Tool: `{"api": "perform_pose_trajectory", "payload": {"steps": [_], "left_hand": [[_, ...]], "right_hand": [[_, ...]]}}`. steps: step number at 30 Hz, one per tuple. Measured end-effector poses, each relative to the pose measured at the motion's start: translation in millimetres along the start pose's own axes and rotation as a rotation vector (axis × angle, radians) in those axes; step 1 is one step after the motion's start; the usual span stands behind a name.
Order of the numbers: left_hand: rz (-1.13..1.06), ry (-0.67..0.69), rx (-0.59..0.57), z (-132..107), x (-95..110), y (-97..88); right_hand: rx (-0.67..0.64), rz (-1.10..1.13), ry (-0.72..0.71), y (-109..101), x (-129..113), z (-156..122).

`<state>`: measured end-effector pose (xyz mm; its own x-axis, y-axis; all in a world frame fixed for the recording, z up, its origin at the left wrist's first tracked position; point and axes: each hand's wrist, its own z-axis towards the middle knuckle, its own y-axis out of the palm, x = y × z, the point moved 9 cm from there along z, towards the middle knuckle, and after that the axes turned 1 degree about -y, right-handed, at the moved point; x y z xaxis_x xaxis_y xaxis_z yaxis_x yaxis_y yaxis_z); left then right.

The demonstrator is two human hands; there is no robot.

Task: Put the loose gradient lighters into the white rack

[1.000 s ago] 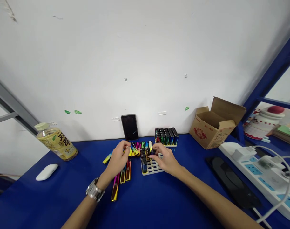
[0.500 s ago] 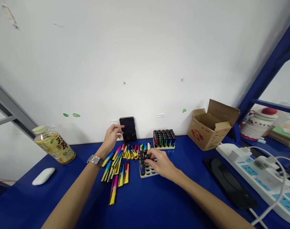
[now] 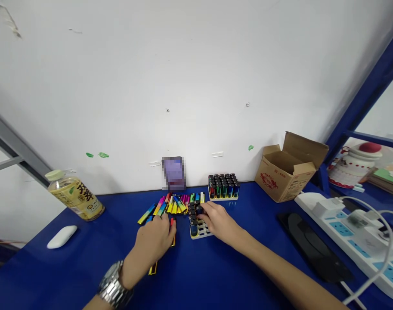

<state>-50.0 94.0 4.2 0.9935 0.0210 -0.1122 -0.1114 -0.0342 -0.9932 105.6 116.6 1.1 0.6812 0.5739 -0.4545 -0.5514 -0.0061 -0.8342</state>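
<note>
Your left hand (image 3: 156, 239) lies palm-down over the near end of the colourful metallic sleeves (image 3: 173, 204), fingers curled onto them; whether it grips one, I cannot tell. Your right hand (image 3: 219, 220) rests on the near tray (image 3: 199, 230) (partly filled with lighters), fingertips pinching a dark-capped lighter (image 3: 199, 210) at its far edge. Behind stands a full tray (image 3: 224, 187); farther off, a cardboard box (image 3: 288, 170), tea bottle (image 3: 75, 194) and white mouse (image 3: 62, 236).
</note>
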Motion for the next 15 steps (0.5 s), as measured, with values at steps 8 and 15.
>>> {"api": "perform_pose_trajectory", "payload": {"steps": [8,15], "left_hand": [[0.042,0.050,0.006,-18,37,18.5],[-0.163,0.048,0.168,-7,22,-1.8]], "right_hand": [[-0.124,-0.044,0.088,2,4,-3],[0.146,0.067,0.044,-28,3,-5]]}}
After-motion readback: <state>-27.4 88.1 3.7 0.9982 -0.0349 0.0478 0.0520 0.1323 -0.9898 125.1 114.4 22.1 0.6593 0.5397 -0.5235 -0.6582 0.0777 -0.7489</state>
